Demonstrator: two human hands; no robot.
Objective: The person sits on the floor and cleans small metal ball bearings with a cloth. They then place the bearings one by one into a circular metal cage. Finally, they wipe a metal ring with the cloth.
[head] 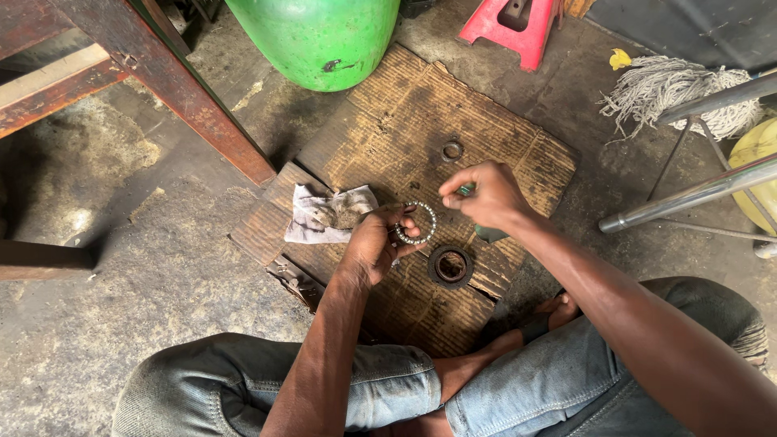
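The left hand (pixel 374 243) is clamped on a ball-bearing ring (pixel 416 223) mid-greasing, seemingly, while the right hand (pixel 484 194) pinches a green tube (pixel 467 191) above the cardboard's (pixel 388 129) centre, ready to be squeezed steadily.

ahead: i see open cardboard sheet (pixel 405 121) past my hands, broken only by a small metal ring (pixel 452 150).
left: a crumpled rag (pixel 330 214) lies just beside my left hand (pixel 374 243); beyond it a wooden table leg (pixel 190 93) blocks.
right: i find a dark bearing race (pixel 451 265) below my right hand (pixel 486 197); metal tubes (pixel 688 194) bar the far side.
top: a green drum (pixel 320 36) closes it.
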